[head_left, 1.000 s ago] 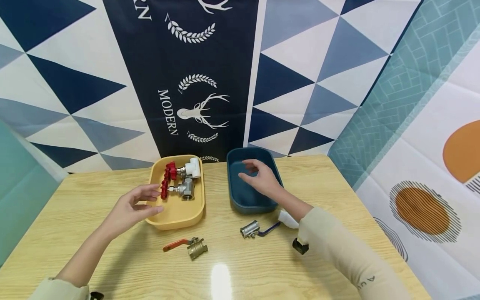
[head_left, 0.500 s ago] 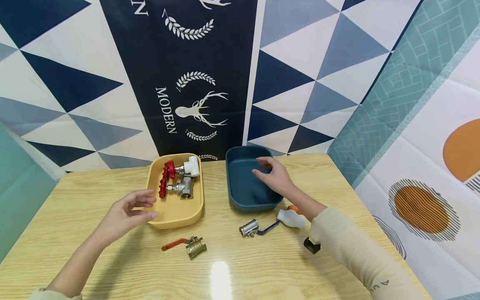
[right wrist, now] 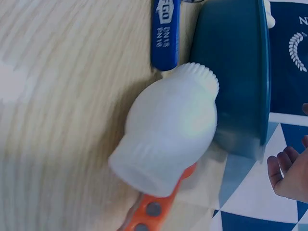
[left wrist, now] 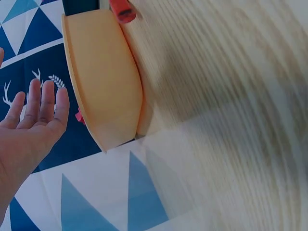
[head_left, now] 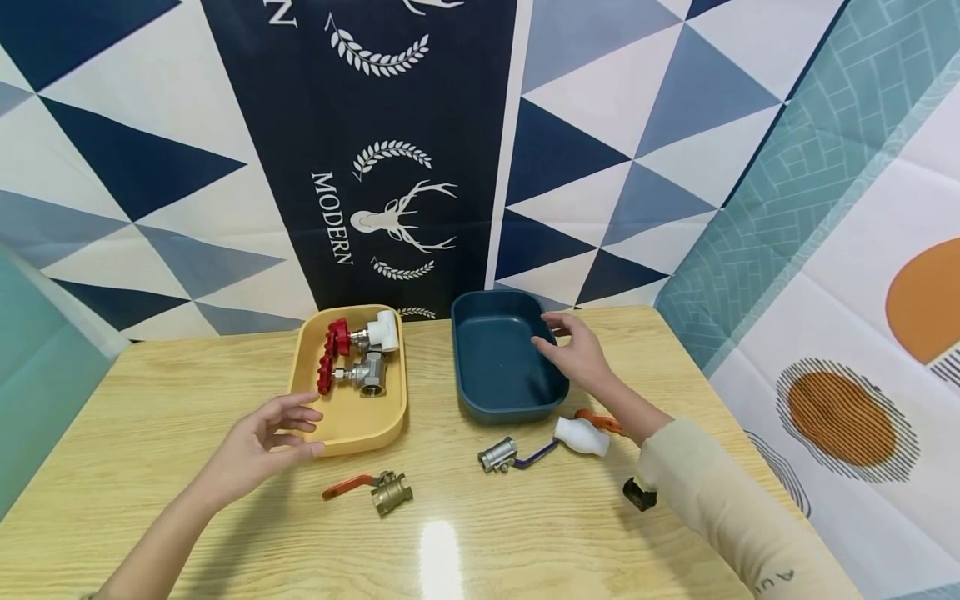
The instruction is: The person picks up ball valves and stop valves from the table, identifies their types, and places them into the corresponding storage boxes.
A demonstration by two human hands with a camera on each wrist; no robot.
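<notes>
Neither left hand [head_left: 262, 442] nor right hand [head_left: 576, 348] holds anything, fingers loosely curved: left by the near-left corner of the yellow tray [head_left: 352, 427], right by the right rim of the blue tray [head_left: 497, 371], contact unclear; light fingers should avoid jogging either

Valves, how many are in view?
5: white handwheel valve and silver handwheel valve in the yellow tray; left to right on the table, brass ball valve, silver ball valve, white ball valve.
</notes>
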